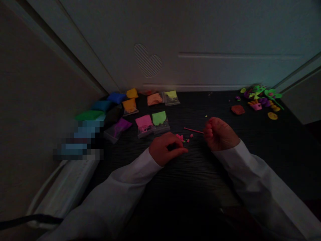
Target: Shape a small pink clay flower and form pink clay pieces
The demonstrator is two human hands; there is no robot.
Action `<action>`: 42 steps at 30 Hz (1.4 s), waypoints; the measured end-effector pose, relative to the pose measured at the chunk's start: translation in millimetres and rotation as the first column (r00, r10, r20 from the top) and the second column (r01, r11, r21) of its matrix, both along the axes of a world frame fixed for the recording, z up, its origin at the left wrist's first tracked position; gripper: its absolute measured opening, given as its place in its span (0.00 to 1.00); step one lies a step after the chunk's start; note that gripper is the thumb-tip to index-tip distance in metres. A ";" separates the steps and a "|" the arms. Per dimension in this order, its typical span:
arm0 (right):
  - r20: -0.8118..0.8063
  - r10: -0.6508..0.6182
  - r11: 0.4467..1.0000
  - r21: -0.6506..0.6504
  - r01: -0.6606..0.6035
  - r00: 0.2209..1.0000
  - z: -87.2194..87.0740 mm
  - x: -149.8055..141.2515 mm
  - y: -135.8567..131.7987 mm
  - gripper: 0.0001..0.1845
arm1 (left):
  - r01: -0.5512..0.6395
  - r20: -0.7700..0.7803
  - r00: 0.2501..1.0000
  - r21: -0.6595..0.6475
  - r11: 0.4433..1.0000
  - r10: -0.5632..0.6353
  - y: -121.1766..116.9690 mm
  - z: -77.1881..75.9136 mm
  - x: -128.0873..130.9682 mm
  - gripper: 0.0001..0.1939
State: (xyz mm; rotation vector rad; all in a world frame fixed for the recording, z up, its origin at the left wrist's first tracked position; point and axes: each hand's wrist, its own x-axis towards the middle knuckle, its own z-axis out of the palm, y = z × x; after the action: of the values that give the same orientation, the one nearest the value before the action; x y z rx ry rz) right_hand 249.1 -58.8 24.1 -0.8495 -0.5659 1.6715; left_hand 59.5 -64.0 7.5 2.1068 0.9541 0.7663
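Note:
My left hand [167,149] hovers low over the dark tabletop, fingers curved and thumb apart from them, with nothing visible between. Just beyond its fingertips sits a cluster of small pink clay pieces [179,137], partly covered by the hand. A few loose pink bits [191,136] lie to the right. Farther right, my right hand [220,134] is closed, its fingers curled in; whatever it holds is hidden. A thin pink stick [193,130] runs up to that hand's left side. I cannot tell whether the hand grips it or only covers its end.
Clear bags of pink clay [144,124] and green clay [159,118] lie beyond my left hand, with several coloured packs [117,97] farther left. At the back right are a red lump [237,109] and clay flowers [273,94]. A white panel [200,72] rises behind.

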 end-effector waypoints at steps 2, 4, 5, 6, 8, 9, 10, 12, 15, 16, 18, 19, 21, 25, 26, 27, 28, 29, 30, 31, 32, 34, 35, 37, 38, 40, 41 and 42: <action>-0.019 0.013 1.000 0.005 -0.013 1.000 -0.4 0.9 0.7 0.09 | -0.006 -0.001 1.000 -0.001 1.000 0.006 -0.1 0.3 0.0 0.10; -0.028 0.022 1.000 0.006 -0.022 0.999 -0.6 1.5 0.9 0.09 | -0.005 0.001 1.000 -0.001 1.000 0.005 -0.1 0.2 0.1 0.10; -0.026 0.019 1.000 0.001 -0.019 0.999 -0.6 1.5 0.8 0.08 | -0.003 0.002 1.000 0.000 1.000 0.003 0.0 -0.1 0.2 0.10; -0.018 0.015 1.000 -0.010 -0.015 1.000 -0.5 1.2 0.6 0.08 | 0.000 0.003 1.000 0.001 1.000 0.000 0.0 -0.5 0.2 0.10; 0.007 -0.010 0.999 -0.034 0.010 1.000 0.2 0.2 -0.4 0.08 | 0.001 0.005 1.000 0.004 1.000 -0.001 0.2 -1.3 0.2 0.10; 0.019 -0.018 0.999 -0.045 0.019 1.000 0.7 -0.5 -1.0 0.09 | 0.000 0.006 1.000 0.006 1.000 0.000 0.3 -1.5 0.2 0.10; 0.028 -0.026 0.998 -0.055 0.027 0.999 1.3 -1.2 -1.6 0.09 | 0.000 0.007 1.000 0.007 1.000 0.000 0.2 -1.5 0.1 0.10; 0.033 -0.036 0.997 -0.068 0.038 0.999 2.3 -2.2 -2.4 0.08 | 0.003 0.006 1.000 0.010 1.000 -0.003 0.1 -0.9 -0.1 0.10; 0.029 -0.029 0.996 -0.080 0.032 0.999 3.2 -2.6 -2.5 0.09 | 0.001 0.003 1.000 0.014 1.000 -0.001 -0.3 0.6 -0.5 0.10; 0.029 -0.029 0.996 -0.082 0.032 0.999 3.3 -2.6 -2.4 0.09 | 0.000 0.002 1.000 0.015 1.000 0.000 -0.4 1.0 -0.5 0.10; 0.029 -0.035 0.996 -0.087 0.038 0.999 3.7 -2.8 -2.4 0.09 | -0.003 0.004 1.000 0.015 1.000 0.003 -0.5 1.1 -0.5 0.10; 0.028 -0.043 0.995 -0.086 0.045 0.999 3.9 -3.1 -2.5 0.09 | -0.001 0.006 1.000 0.015 1.000 0.001 -0.4 0.9 -0.5 0.10; 0.025 -0.058 0.995 -0.081 0.060 0.998 4.6 -3.8 -2.9 0.09 | 0.003 0.010 1.000 0.012 1.000 -0.003 -0.2 0.3 -0.3 0.10; 0.014 -0.084 0.992 -0.091 0.085 0.996 5.9 -4.7 -3.0 0.10 | 0.003 0.014 1.000 0.005 1.000 -0.003 0.0 -0.3 -0.1 0.10; 0.009 -0.090 0.991 -0.099 0.090 0.996 6.0 -4.6 -2.7 0.09 | 0.004 0.012 1.000 0.004 1.000 -0.004 0.0 -0.3 -0.1 0.10; 0.003 -0.096 0.989 -0.108 0.096 0.995 5.8 -4.4 -2.3 0.09 | 0.005 0.007 1.000 0.002 1.000 -0.005 0.0 -0.3 -0.2 0.09; -0.002 -0.103 0.988 -0.117 0.102 0.995 5.5 -4.1 -1.7 0.09 | 0.006 0.002 1.000 0.000 1.000 -0.006 -0.1 -0.2 -0.2 0.09; -0.006 -0.110 0.986 -0.124 0.108 0.994 5.0 -3.7 -1.1 0.09 | 0.006 -0.001 1.000 -0.001 1.000 -0.006 -0.1 -0.2 -0.2 0.09; -0.008 -0.115 0.985 -0.131 0.113 0.993 4.3 -3.3 -0.6 0.08 | 0.006 0.000 1.000 -0.001 1.000 -0.006 -0.1 -0.3 -0.1 0.10; -0.008 -0.121 0.984 -0.137 0.118 0.993 3.6 -3.0 0.0 0.08 | 0.005 0.001 1.000 0.000 1.000 -0.005 -0.1 -0.3 0.0 0.10; -0.006 -0.127 0.982 -0.141 0.125 0.992 2.9 -2.7 0.4 0.08 | 0.004 0.004 1.000 0.003 1.000 -0.004 -0.2 -0.4 0.0 0.10; -0.003 -0.142 0.979 -0.151 0.140 0.990 1.9 -2.5 1.1 0.07 | 0.003 0.006 1.000 0.007 1.000 -0.003 -0.4 -0.5 0.0 0.10; -0.004 -0.151 0.976 -0.157 0.148 0.989 1.6 -2.5 1.2 0.06 | 0.003 0.005 1.000 0.007 1.000 -0.003 -0.5 -0.6 -0.2 0.10; -0.010 -0.164 0.973 -0.166 0.161 0.986 1.4 -2.6 1.4 0.05 | 0.001 0.004 1.000 0.004 1.000 -0.001 -0.7 -0.7 -0.6 0.10; -0.013 -0.167 0.972 -0.169 0.163 0.986 1.5 -2.7 1.5 0.05 | 0.002 0.005 1.000 0.000 1.000 -0.002 -0.8 -0.7 -0.8 0.10; -0.015 -0.169 0.972 -0.171 0.164 0.985 2.1 -2.9 1.6 0.04 | 0.002 0.005 1.000 -0.003 1.000 -0.002 -0.8 -0.8 -1.2 0.10; -0.016 -0.168 0.972 -0.172 0.163 0.986 2.4 -2.9 1.6 0.04 | 0.002 0.003 1.000 -0.005 1.000 -0.002 -0.7 -0.8 -1.3 0.10; -0.017 -0.166 0.971 -0.176 0.161 0.986 2.8 -2.9 1.6 0.04 | 0.003 0.000 1.000 -0.006 1.000 -0.003 -0.6 -0.7 -1.2 0.10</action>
State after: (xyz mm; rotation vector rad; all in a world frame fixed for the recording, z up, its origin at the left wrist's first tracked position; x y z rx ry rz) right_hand 246.2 -57.2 26.9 -0.9671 -0.3212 1.5958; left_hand 58.3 -64.6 6.8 2.1023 0.9525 0.7608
